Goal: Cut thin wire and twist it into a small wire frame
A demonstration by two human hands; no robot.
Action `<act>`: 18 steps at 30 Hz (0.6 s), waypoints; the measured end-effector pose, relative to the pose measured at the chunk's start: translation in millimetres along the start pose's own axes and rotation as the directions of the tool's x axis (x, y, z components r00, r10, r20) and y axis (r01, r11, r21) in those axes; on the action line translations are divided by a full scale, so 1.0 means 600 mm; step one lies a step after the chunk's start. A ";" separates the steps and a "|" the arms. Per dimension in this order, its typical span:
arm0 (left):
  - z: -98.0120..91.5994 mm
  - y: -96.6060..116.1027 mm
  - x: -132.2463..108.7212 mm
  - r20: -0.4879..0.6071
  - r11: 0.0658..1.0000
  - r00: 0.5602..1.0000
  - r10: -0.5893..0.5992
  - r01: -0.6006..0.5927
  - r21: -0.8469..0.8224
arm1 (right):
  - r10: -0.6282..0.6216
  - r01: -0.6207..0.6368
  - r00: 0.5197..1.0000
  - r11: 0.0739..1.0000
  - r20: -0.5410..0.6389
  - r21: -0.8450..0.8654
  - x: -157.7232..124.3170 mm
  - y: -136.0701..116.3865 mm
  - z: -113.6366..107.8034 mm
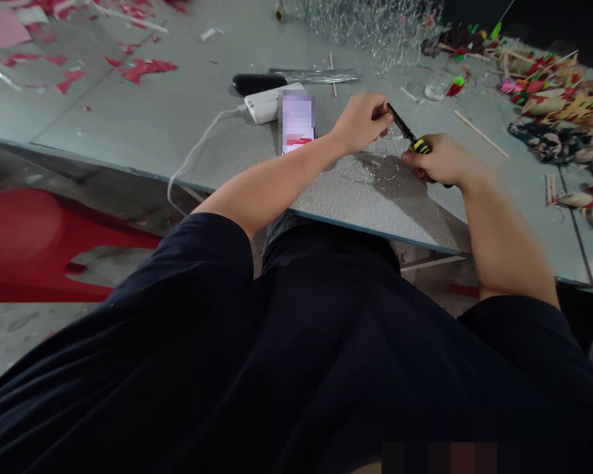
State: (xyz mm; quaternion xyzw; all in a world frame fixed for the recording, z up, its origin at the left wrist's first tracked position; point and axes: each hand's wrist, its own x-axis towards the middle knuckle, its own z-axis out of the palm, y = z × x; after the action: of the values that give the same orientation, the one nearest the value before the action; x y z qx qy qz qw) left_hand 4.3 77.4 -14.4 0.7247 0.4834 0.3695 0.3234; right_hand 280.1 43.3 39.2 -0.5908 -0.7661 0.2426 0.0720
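Observation:
My right hand point(439, 161) is wrapped round the yellow-and-black grip of a slim black tool point(408, 133) that looks like long-nose pliers. Its dark tip points up and left, reaching the fingers of my left hand point(366, 122). Those left fingers are pinched together beside the tip; what they hold is too small to make out. Beneath both hands, thin clear or silvery wire loops point(383, 168) lie on the grey table point(346, 191). A phone point(298, 122) with a lit screen stands left of my left wrist, leaning on a white power bank point(267, 105).
A white cable point(197, 148) runs off the table edge. Behind lie a black-handled object point(259, 83), a bundle of thin rods point(311, 76) and a tangled silvery heap point(370, 29). Colourful craft scraps point(553, 105) lie right, red scraps point(145, 68) left. A red stool point(39, 230) stands below.

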 end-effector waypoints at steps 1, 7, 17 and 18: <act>-0.001 0.004 -0.002 -0.017 1.000 1.000 0.003 -0.003 -0.007 | -0.004 0.004 1.000 1.000 -0.001 0.001 0.000 0.000 0.000; 0.001 0.007 -0.005 -0.059 1.000 0.998 -0.010 0.009 -0.012 | 0.010 -0.010 1.000 1.000 -0.004 0.020 0.000 -0.001 0.001; 0.006 -0.010 0.004 -0.074 0.995 0.993 0.093 -0.095 -0.014 | 0.009 -0.009 1.000 1.000 -0.006 0.005 -0.002 -0.004 0.000; 0.007 -0.009 0.003 -0.086 0.993 0.990 0.115 -0.116 -0.011 | 0.007 -0.007 1.000 1.000 -0.005 0.001 -0.002 -0.003 0.000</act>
State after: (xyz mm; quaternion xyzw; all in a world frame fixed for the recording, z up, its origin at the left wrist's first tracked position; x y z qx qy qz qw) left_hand 5.5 80.7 -20.6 0.7325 0.4512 0.4219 0.2862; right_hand 278.6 41.8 40.3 -0.5940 -0.7638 0.2418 0.0732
